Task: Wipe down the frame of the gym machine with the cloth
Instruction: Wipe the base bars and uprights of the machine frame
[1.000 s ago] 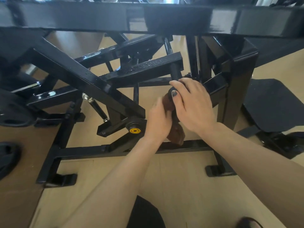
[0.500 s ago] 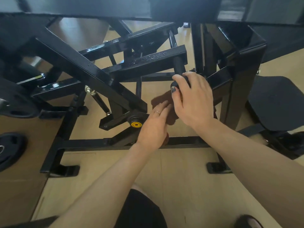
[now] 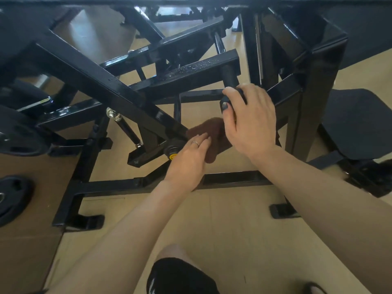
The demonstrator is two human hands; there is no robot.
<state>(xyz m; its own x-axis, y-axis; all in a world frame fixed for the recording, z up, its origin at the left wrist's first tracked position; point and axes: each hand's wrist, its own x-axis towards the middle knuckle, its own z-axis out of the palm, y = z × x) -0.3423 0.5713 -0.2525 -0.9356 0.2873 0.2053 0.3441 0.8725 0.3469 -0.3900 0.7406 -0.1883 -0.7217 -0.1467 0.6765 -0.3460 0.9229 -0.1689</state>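
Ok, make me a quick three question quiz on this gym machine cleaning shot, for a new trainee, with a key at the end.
1. True or false: the right hand grips the black handle of the machine.
2. What colour is the cloth under the left hand? A) white B) brown C) blue
3. Fill in: the round cap beside the left hand, on the frame, is ____ at its centre.

Key: 1 true; 2 B; 3 yellow.
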